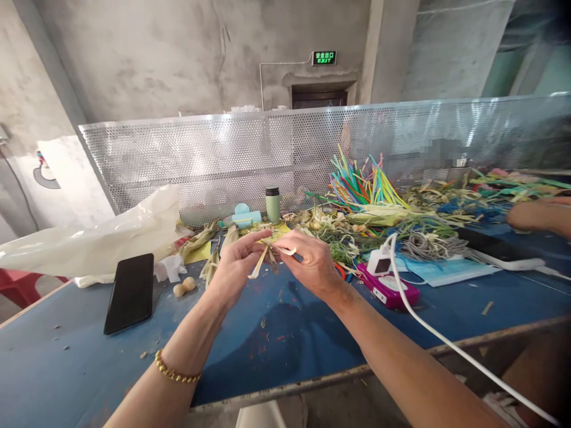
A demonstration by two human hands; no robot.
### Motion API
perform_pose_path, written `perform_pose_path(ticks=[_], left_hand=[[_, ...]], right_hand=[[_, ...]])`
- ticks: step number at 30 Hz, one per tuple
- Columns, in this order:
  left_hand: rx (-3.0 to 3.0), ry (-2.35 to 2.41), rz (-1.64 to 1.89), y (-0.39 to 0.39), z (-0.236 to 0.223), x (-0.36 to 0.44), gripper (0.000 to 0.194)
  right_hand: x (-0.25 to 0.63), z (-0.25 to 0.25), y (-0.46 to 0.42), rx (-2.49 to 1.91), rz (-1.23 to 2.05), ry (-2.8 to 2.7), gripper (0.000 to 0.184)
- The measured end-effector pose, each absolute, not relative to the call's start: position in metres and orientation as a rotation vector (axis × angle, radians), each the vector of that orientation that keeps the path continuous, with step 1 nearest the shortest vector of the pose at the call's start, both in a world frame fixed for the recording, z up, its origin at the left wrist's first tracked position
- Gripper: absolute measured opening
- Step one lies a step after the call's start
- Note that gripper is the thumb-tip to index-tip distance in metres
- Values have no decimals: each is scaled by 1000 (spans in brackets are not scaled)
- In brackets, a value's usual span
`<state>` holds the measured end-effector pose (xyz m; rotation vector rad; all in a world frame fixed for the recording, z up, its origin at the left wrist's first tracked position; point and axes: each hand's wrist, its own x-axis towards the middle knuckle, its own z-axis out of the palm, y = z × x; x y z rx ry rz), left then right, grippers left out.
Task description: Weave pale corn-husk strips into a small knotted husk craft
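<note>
Both hands meet above the blue table (276,339), pinching pale straw-like strips (263,263) between their fingertips. My left hand (234,264) grips the strips from the left, fingers curled, a gold bracelet on its wrist. My right hand (310,261) pinches the same strips from the right, one strip end sticking out over its fingers. The loose ends hang down between the hands.
A black phone (130,291) lies left. A cream plastic bag (102,238) sits behind it. A green cup (273,205), coloured strips (361,181), a husk pile, a pink power strip (392,288) with white cable and another person's arm (539,215) are right. A perforated metal screen (223,160) backs the table.
</note>
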<state>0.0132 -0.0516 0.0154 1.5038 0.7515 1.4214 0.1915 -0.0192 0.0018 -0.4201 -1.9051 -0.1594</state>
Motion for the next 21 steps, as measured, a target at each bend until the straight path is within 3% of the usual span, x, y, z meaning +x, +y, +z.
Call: perform_pose_path(ticks=[21], left_hand=[[1638, 1005, 1493, -50, 13, 15, 40]], right_hand=[[191, 0, -17, -506, -276, -2040, 25]])
